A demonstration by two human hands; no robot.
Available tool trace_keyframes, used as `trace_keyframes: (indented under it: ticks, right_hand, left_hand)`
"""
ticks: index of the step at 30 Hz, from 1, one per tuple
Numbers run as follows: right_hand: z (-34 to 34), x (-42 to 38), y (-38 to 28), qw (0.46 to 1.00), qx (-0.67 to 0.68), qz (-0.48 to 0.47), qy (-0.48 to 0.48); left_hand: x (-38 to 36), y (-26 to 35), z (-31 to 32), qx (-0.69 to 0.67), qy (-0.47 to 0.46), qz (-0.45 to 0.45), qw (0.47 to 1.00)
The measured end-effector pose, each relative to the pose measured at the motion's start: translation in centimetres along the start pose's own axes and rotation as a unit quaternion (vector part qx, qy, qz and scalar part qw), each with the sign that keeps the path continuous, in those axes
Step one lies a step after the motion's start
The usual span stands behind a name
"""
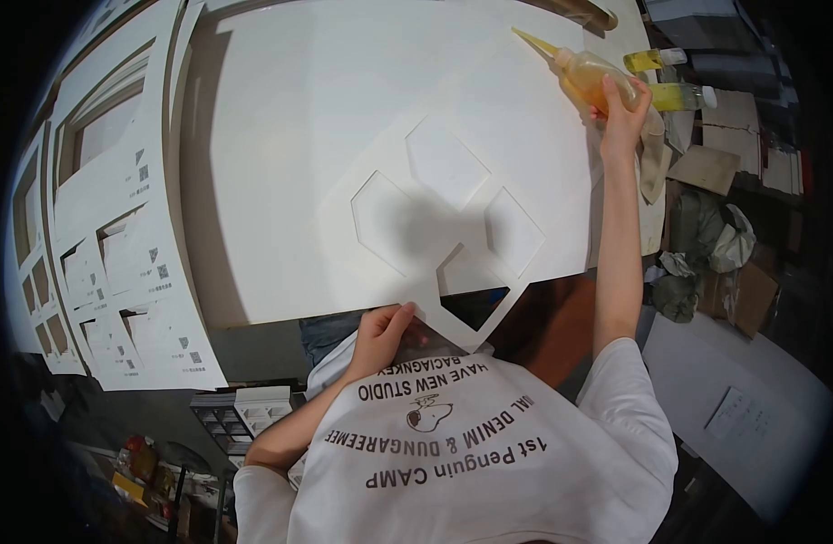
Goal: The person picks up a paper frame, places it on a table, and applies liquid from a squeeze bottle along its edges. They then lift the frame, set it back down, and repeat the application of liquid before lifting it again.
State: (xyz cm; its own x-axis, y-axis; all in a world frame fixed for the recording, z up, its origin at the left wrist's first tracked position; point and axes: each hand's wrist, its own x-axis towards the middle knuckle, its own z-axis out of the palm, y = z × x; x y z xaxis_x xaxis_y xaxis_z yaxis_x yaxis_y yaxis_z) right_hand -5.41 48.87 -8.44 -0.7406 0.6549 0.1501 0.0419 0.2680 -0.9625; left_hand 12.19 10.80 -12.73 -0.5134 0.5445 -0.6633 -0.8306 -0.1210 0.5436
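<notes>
At worktop (653,231) far right: right hand (626,116), fingers wrapped around squeeze bottle (582,76), nozzle (532,40) pointing far left.
Cut-out panel (445,322): on white board (280,163), corner overhanging near edge.
Left hand (378,337): thumb at panel edge; fingers partly hidden, closure cannot be told.

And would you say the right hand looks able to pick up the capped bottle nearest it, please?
Probably not now: the capped bottle is close by, but the right hand has its grip around the squeeze bottle.

The frame (456,228) lies partly on the board (290,136), panels (104,201) left, bottles (646,61) right.
</notes>
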Motion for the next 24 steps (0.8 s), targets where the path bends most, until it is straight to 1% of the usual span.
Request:
trace_keyframes:
  ticks: [2,8,13,16,19,24]
  right_hand:
    - [0.1,-0.2,0.0,1.000,0.000,-0.005,0.002]
    - [0.7,-2.5,-1.5,0.999,-0.013,0.020,-0.036]
    - [1.1,-4.9,-2.2,0.995,-0.015,0.025,-0.097]
    - [1.5,-6.6,-2.9,0.992,-0.017,0.033,-0.120]
    - [2.2,-8.1,-3.2,0.992,-0.011,0.029,-0.125]
    - [2.9,-10.8,-3.8,0.989,0.005,0.037,-0.146]
  left_hand:
    - [0.0,0.0,0.0,-0.002,0.000,0.000,1.000]
    - [0.0,0.0,-0.1,0.002,-0.003,0.005,1.000]
    - [0.1,-0.1,-0.1,-0.004,-0.004,0.004,1.000]
    - [-0.1,0.5,0.3,-0.003,0.011,-0.003,1.000]
    - [-0.1,0.2,-0.1,-0.022,-0.009,-0.016,1.000]
    - [-0.1,0.3,0.0,-0.025,-0.016,-0.017,0.999]
